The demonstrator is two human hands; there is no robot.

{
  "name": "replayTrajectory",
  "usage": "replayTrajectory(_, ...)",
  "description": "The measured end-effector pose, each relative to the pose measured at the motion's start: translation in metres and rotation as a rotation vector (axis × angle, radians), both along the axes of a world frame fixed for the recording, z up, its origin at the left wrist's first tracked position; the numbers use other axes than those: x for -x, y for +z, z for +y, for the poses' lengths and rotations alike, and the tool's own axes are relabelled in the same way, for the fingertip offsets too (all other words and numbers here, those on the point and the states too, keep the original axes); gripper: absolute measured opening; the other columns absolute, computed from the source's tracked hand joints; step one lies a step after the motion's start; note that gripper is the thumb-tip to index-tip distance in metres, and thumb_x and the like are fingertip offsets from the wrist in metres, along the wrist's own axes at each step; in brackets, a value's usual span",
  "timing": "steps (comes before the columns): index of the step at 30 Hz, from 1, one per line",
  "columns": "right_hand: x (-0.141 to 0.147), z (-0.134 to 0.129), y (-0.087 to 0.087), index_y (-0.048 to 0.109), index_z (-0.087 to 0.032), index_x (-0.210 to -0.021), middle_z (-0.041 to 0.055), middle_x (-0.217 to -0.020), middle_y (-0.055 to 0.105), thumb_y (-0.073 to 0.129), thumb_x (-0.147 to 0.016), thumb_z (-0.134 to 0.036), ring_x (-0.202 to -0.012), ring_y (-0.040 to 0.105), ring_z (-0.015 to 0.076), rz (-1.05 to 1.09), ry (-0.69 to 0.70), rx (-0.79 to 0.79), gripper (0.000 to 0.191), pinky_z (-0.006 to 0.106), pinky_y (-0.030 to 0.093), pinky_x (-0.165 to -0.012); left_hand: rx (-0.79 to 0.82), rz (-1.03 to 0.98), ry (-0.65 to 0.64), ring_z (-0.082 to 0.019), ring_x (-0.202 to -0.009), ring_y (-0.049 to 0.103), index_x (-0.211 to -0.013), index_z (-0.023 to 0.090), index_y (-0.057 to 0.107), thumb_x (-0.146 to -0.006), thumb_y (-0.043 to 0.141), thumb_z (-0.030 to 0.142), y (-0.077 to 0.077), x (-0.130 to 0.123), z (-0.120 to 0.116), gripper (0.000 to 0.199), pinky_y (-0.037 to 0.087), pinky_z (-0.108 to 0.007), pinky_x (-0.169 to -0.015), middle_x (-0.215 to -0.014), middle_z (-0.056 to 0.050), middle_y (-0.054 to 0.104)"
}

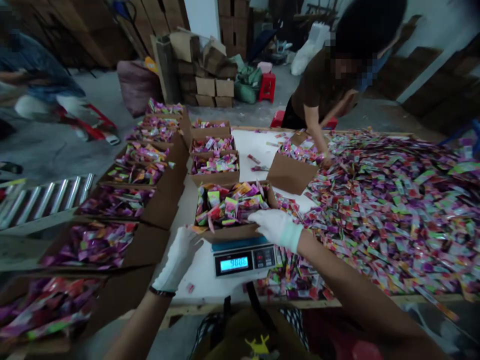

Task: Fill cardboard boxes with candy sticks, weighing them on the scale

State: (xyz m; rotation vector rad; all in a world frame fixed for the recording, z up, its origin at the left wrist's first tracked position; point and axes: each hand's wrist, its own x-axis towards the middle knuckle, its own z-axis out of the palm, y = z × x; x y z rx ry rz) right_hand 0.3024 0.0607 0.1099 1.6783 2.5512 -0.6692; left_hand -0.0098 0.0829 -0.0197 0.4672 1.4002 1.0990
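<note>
Far left of the scale point(245, 259): a row of filled cartons point(123, 197) running away from you. Your left hand point(180, 257), gloved, sits just left of the scale, fingers loosely spread, tips at the near-left corner of the box point(232, 207) on the scale; it holds nothing. The box, full of coloured sachets, sits on the scale, display lit. Your right hand point(275, 227), gloved, lies flat and open on the box's near-right rim, gripping nothing. Right of the scale: loose sachet pile point(393, 210) covering the desk point(255, 142). Behind it, another person's hand point(327, 160) rests at a second carton point(290, 172).
</note>
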Motion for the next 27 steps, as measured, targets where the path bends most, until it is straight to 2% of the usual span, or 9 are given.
replayTrajectory(3, -0.024, -0.01, 0.009, 0.059, -0.02, -0.148, 0.0148, -0.151, 0.064, 0.073, -0.091, -0.031, -0.139, 0.062, 0.0306, 0.374, -0.099, -0.132, 0.06, 0.049, 0.05, -0.12, 0.041, -0.022, 0.051, -0.025, -0.107, 0.074, -0.11, 0.019, 0.068, -0.101, 0.045, 0.053, 0.007, 0.02, -0.012, 0.042, 0.059, -0.042, -0.094, -0.116, -0.014, 0.076)
replayTrajectory(5, -0.038, -0.01, 0.013, 0.053, -0.022, -0.152, 0.0156, -0.149, 0.064, 0.076, -0.09, -0.039, -0.136, 0.065, 0.0316, 0.564, -0.211, -0.157, 0.069, 0.053, 0.054, -0.115, 0.043, -0.027, 0.086, -0.025, -0.116, 0.071, -0.111, 0.019, 0.069, -0.103, 0.039, 0.05, 0.014, 0.029, -0.016, 0.044, 0.058, -0.042, -0.1, -0.124, -0.015, 0.074)
replayTrajectory(8, -0.045, -0.003, 0.011, 0.052, -0.023, -0.149, 0.0163, -0.142, 0.067, 0.08, -0.085, -0.046, -0.131, 0.067, 0.033, 0.672, -0.352, -0.095, 0.074, 0.056, 0.057, -0.11, 0.011, -0.019, 0.139, -0.026, -0.126, 0.068, -0.11, 0.02, 0.068, -0.104, 0.036, 0.049, 0.026, 0.034, -0.015, 0.044, 0.054, -0.047, -0.11, -0.128, -0.014, 0.073)
replayTrajectory(12, -0.034, 0.01, 0.0, 0.052, -0.021, -0.15, 0.0173, -0.146, 0.064, 0.083, -0.08, -0.044, -0.13, 0.067, 0.0332, 0.641, -0.405, -0.005, 0.08, 0.058, 0.054, -0.112, -0.123, -0.052, 0.1, -0.027, -0.133, 0.065, -0.117, 0.019, 0.067, -0.103, 0.046, 0.053, 0.042, 0.018, -0.01, 0.042, 0.047, -0.049, -0.121, -0.136, -0.015, 0.071)
replayTrajectory(18, -0.007, 0.029, -0.001, 0.038, -0.018, -0.163, 0.0202, -0.163, 0.048, 0.085, -0.078, -0.046, -0.131, 0.065, 0.0347, 0.582, -0.303, 0.087, 0.101, 0.057, 0.054, -0.113, -0.388, 0.026, 0.011, -0.025, -0.141, 0.06, -0.131, 0.016, 0.068, -0.102, 0.058, 0.051, 0.068, -0.026, -0.007, 0.047, 0.036, -0.042, -0.131, -0.145, -0.013, 0.067)
replayTrajectory(20, 0.006, 0.038, -0.002, 0.037, -0.016, -0.164, 0.0215, -0.166, 0.043, 0.088, -0.076, -0.046, -0.141, 0.058, 0.0377, 0.528, -0.257, 0.085, 0.106, 0.058, 0.049, -0.117, -0.455, 0.108, -0.027, -0.024, -0.146, 0.055, -0.135, 0.017, 0.069, -0.102, 0.059, 0.05, 0.078, -0.036, -0.008, 0.047, 0.032, -0.039, -0.133, -0.15, -0.01, 0.064)
replayTrajectory(23, 0.036, 0.053, -0.013, 0.033, -0.011, -0.166, 0.0242, -0.17, 0.037, 0.092, -0.072, -0.047, -0.156, 0.039, 0.0389, 0.441, -0.162, 0.046, 0.116, 0.055, 0.035, -0.128, -0.503, 0.249, -0.14, -0.023, -0.155, 0.044, -0.146, 0.019, 0.063, -0.1, 0.065, 0.045, 0.089, -0.044, -0.011, 0.053, 0.026, -0.035, -0.135, -0.161, -0.006, 0.055)
replayTrajectory(25, 0.06, 0.062, -0.024, 0.036, -0.008, -0.164, 0.0244, -0.168, 0.04, 0.088, -0.079, -0.043, -0.157, 0.038, 0.0357, 0.402, -0.154, 0.01, 0.105, 0.051, 0.032, -0.13, -0.488, 0.268, -0.2, -0.024, -0.158, 0.041, -0.149, 0.019, 0.06, -0.097, 0.069, 0.041, 0.094, -0.046, -0.014, 0.057, 0.025, -0.036, -0.136, -0.163, -0.007, 0.053)
replayTrajectory(27, 0.081, 0.069, -0.033, 0.051, -0.007, -0.153, 0.0217, -0.159, 0.054, 0.076, -0.09, -0.031, -0.149, 0.049, 0.0318, 0.395, -0.16, -0.005, 0.072, 0.046, 0.036, -0.128, -0.463, 0.234, -0.206, -0.026, -0.159, 0.039, -0.146, 0.019, 0.063, -0.095, 0.072, 0.039, 0.098, -0.045, -0.017, 0.055, 0.026, -0.038, -0.136, -0.161, -0.008, 0.055)
